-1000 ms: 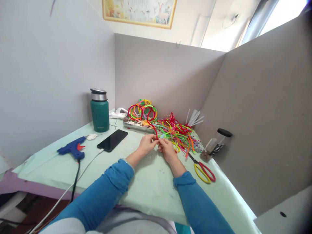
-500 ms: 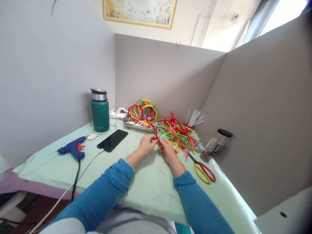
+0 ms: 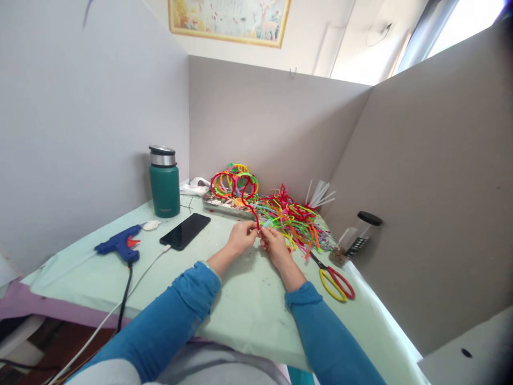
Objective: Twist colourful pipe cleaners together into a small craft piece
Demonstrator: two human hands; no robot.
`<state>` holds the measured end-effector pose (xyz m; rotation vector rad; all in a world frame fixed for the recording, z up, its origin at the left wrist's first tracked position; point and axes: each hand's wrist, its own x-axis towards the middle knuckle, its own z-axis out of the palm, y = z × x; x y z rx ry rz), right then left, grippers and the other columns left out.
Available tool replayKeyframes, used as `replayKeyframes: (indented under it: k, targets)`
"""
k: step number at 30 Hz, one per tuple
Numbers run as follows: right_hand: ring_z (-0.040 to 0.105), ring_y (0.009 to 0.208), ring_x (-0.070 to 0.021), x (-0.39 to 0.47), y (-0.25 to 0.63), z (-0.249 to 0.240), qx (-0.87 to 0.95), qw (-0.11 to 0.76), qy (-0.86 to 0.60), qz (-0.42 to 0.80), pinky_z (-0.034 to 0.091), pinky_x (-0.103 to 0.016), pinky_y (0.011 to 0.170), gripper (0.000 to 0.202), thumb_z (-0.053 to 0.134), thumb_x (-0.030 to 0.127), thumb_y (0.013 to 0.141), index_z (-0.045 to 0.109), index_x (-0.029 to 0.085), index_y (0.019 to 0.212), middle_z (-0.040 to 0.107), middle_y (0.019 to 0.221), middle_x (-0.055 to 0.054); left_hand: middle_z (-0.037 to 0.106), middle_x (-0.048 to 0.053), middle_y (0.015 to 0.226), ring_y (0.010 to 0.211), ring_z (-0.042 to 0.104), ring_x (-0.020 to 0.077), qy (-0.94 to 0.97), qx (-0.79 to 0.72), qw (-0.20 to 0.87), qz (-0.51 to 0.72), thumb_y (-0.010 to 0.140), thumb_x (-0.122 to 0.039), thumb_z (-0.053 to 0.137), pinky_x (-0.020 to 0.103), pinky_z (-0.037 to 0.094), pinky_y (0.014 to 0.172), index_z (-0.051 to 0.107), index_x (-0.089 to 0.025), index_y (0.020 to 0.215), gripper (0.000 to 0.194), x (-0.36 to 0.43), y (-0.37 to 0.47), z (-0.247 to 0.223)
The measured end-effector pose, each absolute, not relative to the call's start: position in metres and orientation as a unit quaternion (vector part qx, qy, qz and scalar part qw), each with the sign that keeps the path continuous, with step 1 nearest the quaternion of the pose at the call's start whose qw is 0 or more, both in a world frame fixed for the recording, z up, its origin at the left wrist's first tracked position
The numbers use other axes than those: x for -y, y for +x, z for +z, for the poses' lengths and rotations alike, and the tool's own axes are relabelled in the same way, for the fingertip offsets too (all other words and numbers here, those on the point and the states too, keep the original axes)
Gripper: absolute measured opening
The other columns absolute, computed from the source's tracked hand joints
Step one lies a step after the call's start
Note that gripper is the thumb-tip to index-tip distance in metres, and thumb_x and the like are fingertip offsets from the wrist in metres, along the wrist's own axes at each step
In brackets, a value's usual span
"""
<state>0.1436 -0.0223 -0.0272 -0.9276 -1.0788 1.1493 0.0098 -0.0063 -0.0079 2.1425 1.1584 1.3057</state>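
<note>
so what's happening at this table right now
Someone's left hand and right hand meet above the table, their fingers apparently pinching the lower end of a red fuzzy stem. Beyond them are a metal tray and a tangled pile of colourful stems. Scissors lie to the right; a blue glue gun and a phone lie to the left, not being handled.

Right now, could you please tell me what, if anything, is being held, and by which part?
A red pipe cleaner is pinched near its lower end by the left hand; the right hand's exact hold there is unclear.
</note>
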Motion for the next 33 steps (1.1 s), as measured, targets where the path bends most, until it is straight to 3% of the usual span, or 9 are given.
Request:
replayKeyframes:
  k: [14, 33]
  targets:
    - [0.042, 0.042, -0.0057, 0.021, 0.1436, -0.0287, 0.461, 0.618, -0.399, 0.496, 0.027, -0.02, 0.039, 0.036, 0.07, 0.05, 0.062, 0.059, 0.017, 0.067, 0.059, 0.062, 0.002, 0.066, 0.0, 0.071, 0.054, 0.047, 0.007, 0.764, -0.403, 0.173, 0.472, 0.075, -0.018, 0.052, 0.018, 0.034, 0.055, 0.067, -0.015, 0.078, 0.015, 0.0089, 0.0092, -0.0046]
    - [0.042, 0.042, -0.006, 0.0232, 0.1427, -0.0263, 0.46, 0.615, -0.404, 0.497, 0.027, -0.02, 0.039, 0.033, 0.07, 0.048, 0.065, 0.059, 0.017, 0.066, 0.057, 0.06, 0.002, 0.062, -0.002, 0.061, 0.051, 0.046, 0.0064, 0.738, -0.421, 0.196, 0.49, 0.075, -0.026, 0.058, 0.019, 0.033, 0.053, 0.067, -0.015, 0.075, 0.014, 0.0063, 0.0105, -0.0079]
